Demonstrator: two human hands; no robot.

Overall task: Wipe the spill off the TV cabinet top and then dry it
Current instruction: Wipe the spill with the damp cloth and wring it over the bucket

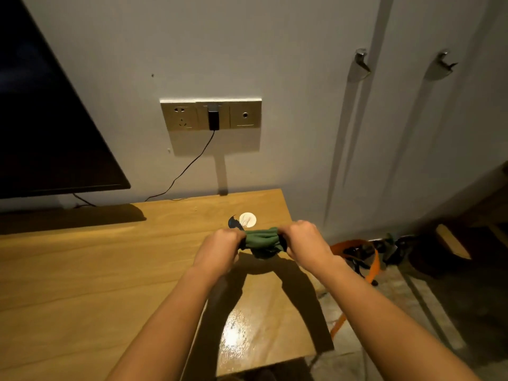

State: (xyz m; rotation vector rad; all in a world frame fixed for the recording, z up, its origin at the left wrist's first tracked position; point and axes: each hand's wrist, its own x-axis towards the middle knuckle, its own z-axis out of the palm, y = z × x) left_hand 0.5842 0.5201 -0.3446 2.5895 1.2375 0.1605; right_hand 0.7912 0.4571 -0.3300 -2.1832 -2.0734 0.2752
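Observation:
A bunched green cloth [261, 238] is held above the wooden TV cabinet top [90, 273], near its right end. My left hand [220, 250] grips the cloth's left end and my right hand [305, 242] grips its right end, both fists closed. A darker part of the cloth hangs below the middle. A wet, shiny patch [238, 335] glistens on the cabinet top near the front right corner, between my forearms.
A dark TV [46, 127] stands at the left. A small white round lid [247, 220] and a dark object [233, 223] lie behind the cloth. A socket panel [211, 114] with a plugged cable is on the wall. An orange basket [357, 257] sits on the floor to the right.

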